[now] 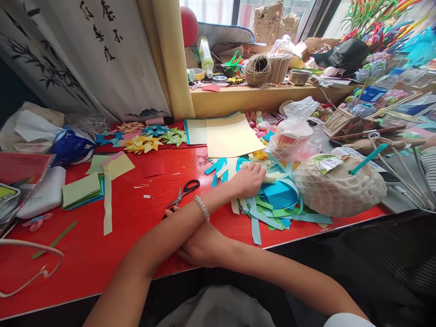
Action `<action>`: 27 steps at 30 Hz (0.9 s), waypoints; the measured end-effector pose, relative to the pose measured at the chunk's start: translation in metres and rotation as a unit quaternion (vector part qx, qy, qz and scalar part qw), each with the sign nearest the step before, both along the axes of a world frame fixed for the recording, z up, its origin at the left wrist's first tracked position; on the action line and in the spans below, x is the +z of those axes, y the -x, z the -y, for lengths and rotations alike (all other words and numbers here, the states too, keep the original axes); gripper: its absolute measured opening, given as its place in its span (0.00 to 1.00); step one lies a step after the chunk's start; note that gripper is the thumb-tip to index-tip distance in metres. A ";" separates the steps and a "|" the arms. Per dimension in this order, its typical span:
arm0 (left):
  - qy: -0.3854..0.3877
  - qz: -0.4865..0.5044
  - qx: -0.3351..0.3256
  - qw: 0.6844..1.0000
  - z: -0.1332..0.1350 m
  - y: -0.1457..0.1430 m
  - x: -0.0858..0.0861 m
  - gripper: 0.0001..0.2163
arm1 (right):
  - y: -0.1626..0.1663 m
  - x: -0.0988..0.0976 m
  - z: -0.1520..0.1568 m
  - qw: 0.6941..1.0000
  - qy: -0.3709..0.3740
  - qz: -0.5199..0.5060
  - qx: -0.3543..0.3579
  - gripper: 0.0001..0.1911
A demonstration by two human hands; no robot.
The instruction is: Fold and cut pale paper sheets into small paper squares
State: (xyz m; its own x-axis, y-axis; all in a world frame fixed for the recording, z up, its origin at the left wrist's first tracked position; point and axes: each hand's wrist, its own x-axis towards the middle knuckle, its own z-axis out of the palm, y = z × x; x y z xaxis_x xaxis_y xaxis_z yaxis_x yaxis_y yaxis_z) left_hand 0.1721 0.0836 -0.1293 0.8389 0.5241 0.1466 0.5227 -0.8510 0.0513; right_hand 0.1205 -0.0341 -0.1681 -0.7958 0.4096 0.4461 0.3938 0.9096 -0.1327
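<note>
My forearms cross over the red table (pixel 136 245), the left one on top, with a beaded bracelet round its wrist. Reaching right, my left hand (pixel 250 179) is closed, fingers curled on pale-yellow strips in a pile of cut paper strips (pixel 272 211) in blue, green and yellow. My right hand (pixel 202 245) points left beneath the left forearm. Its fingertips peek out closed round a dark part, and most of the fingers are hidden. Just beyond them lie black-handled scissors (pixel 182 193), blades apart. Cream paper sheets (pixel 231 136) lie behind the strips.
A wrapped coconut (pixel 340 186) with a blue straw stands on the right, beside a bagged cup (pixel 293 136). Left are square papers (pixel 81 188), folded paper stars (pixel 145 141) and a white cable (pixel 44 272). A twine ball (pixel 257 70) sits on the crowded sill.
</note>
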 end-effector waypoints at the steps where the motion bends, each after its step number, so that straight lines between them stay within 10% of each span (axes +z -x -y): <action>1: 0.015 -0.013 -0.014 1.000 -0.002 0.001 0.001 0.14 | 0.000 0.000 0.000 1.000 0.008 -0.002 -0.003 0.21; 8: 0.019 -0.016 -0.025 0.999 -0.031 0.026 0.033 0.19 | -0.002 0.007 0.001 0.999 0.034 0.000 -0.023 0.23; 21: -0.130 -0.080 0.110 0.982 -0.089 0.026 -0.004 0.08 | -0.001 0.005 0.002 0.999 0.036 -0.012 -0.017 0.20; 27: -0.109 -0.064 0.152 0.980 -0.080 0.031 0.014 0.09 | -0.002 0.010 0.001 0.998 0.046 -0.001 -0.034 0.21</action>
State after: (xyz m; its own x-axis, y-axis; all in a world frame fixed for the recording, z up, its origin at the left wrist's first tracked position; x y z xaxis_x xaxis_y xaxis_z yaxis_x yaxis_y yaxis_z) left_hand 0.1409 0.1633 -0.1158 0.6672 0.7210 0.1870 0.7445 -0.6380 -0.1967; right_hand 0.1224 -0.0350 -0.1584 -0.7634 0.5026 0.4057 0.4543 0.8643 -0.2158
